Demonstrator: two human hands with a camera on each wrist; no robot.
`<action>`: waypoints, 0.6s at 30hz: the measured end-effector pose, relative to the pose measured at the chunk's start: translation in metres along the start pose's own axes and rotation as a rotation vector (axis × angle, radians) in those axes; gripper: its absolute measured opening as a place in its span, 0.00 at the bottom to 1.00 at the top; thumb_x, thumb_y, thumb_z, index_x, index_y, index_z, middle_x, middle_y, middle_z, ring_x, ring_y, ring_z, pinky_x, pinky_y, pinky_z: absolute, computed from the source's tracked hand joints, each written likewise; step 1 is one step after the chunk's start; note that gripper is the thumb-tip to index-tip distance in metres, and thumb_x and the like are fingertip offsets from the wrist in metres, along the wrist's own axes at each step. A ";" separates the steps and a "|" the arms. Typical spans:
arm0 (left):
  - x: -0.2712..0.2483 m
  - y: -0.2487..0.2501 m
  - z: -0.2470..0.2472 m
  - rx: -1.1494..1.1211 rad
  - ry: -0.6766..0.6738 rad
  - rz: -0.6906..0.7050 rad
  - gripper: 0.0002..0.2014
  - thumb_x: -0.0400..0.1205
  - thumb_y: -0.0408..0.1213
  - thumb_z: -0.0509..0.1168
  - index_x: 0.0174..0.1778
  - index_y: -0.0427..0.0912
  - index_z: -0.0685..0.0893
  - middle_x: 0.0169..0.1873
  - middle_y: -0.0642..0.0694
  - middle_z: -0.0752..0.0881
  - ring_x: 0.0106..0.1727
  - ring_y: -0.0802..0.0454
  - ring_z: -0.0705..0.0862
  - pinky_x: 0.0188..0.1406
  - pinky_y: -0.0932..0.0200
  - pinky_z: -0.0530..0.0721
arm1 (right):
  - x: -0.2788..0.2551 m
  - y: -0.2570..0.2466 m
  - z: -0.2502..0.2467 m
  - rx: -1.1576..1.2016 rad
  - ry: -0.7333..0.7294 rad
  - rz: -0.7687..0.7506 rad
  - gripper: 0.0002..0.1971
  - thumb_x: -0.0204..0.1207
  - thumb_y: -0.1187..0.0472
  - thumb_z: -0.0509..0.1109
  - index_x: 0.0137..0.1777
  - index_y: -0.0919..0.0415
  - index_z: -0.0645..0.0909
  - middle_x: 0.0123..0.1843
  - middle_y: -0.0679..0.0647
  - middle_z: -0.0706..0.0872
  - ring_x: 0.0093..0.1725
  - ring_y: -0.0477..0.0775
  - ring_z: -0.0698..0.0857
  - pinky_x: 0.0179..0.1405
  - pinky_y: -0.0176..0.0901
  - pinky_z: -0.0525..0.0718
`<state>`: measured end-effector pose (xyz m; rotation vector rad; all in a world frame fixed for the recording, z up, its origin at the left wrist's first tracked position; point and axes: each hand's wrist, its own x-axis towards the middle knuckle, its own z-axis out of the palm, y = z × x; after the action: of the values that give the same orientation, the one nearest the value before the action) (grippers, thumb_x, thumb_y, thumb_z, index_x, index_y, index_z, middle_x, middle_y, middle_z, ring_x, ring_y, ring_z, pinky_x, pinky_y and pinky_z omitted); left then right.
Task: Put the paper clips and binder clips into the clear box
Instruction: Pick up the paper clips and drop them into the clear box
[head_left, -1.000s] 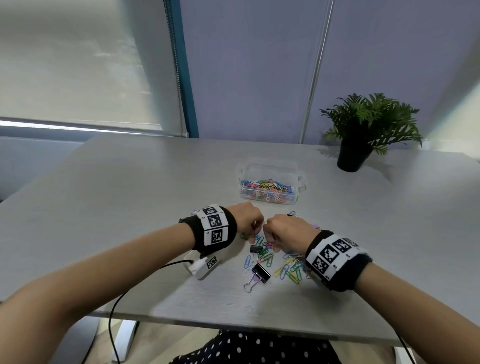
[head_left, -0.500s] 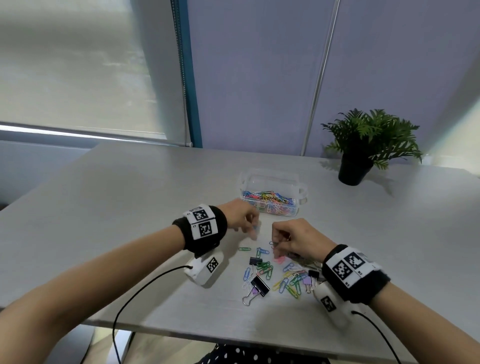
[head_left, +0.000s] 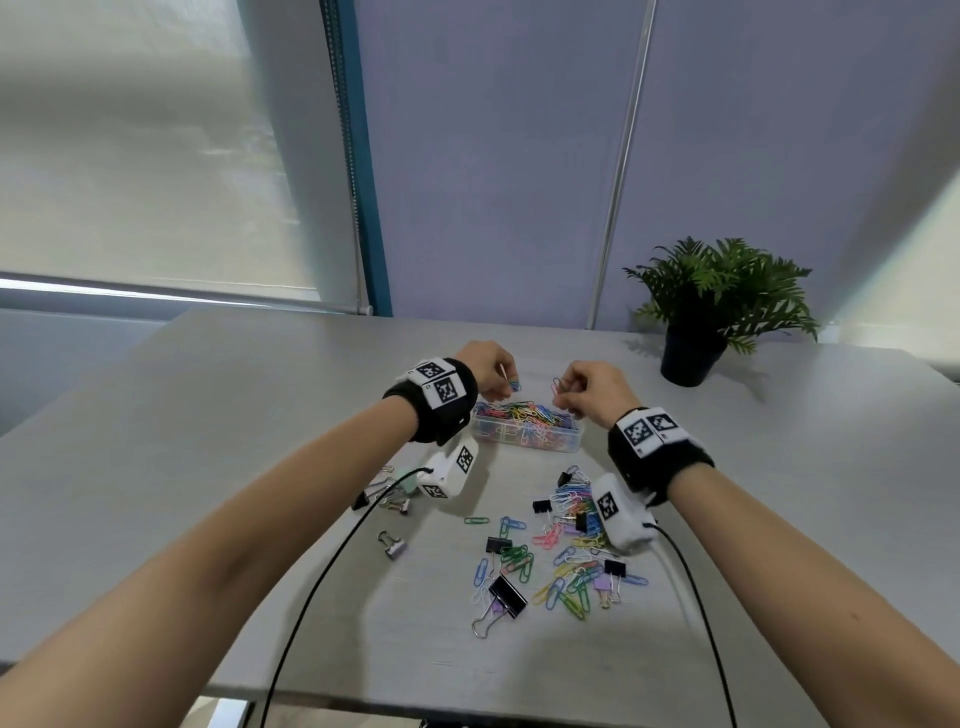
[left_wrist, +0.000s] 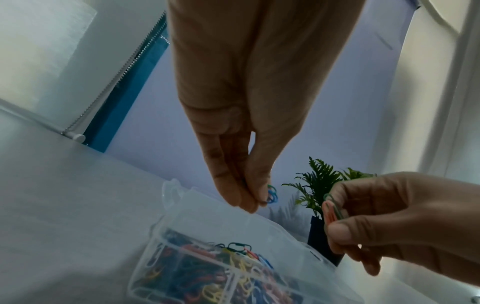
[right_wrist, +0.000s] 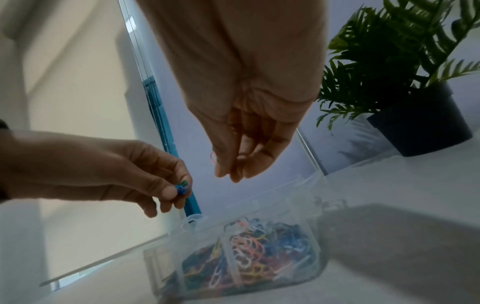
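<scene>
Clear box (head_left: 540, 441) near potted plant (head_left: 719, 301)

The left wrist camera (head_left: 451, 470) hides some binder clips (head_left: 387, 493); the clear box (right_wrist: 233, 257) contents blur; forearms run off frame.

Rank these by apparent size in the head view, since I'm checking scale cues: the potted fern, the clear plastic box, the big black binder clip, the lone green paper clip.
1. Potted green fern in its dark pot
2. Clear plastic box
3. Big black binder clip with wire handles, though it lies nearer the camera
4. Lone green paper clip
</scene>
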<state>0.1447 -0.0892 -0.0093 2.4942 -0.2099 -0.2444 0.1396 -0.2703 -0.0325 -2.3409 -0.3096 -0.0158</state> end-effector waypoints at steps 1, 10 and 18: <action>0.002 0.001 0.001 0.033 0.003 -0.009 0.10 0.78 0.23 0.65 0.55 0.27 0.83 0.45 0.33 0.88 0.26 0.58 0.85 0.37 0.64 0.87 | 0.005 0.001 0.002 -0.024 0.006 0.005 0.16 0.68 0.73 0.75 0.29 0.56 0.74 0.28 0.50 0.80 0.28 0.47 0.80 0.28 0.31 0.80; -0.022 -0.010 -0.002 0.259 -0.088 0.014 0.16 0.79 0.31 0.67 0.64 0.38 0.79 0.62 0.39 0.83 0.56 0.45 0.83 0.51 0.57 0.80 | 0.017 -0.007 -0.005 -0.337 -0.097 -0.052 0.08 0.72 0.68 0.72 0.51 0.67 0.82 0.55 0.64 0.86 0.56 0.63 0.84 0.58 0.51 0.81; -0.090 -0.029 0.015 0.424 -0.443 0.079 0.20 0.79 0.32 0.67 0.67 0.44 0.75 0.58 0.42 0.85 0.52 0.44 0.86 0.54 0.51 0.85 | -0.066 -0.033 -0.001 -0.519 -0.535 -0.324 0.14 0.74 0.61 0.72 0.59 0.59 0.79 0.56 0.55 0.84 0.53 0.53 0.81 0.56 0.44 0.81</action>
<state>0.0570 -0.0558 -0.0271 2.8055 -0.5941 -0.7921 0.0679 -0.2632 -0.0160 -2.7448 -1.0526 0.4246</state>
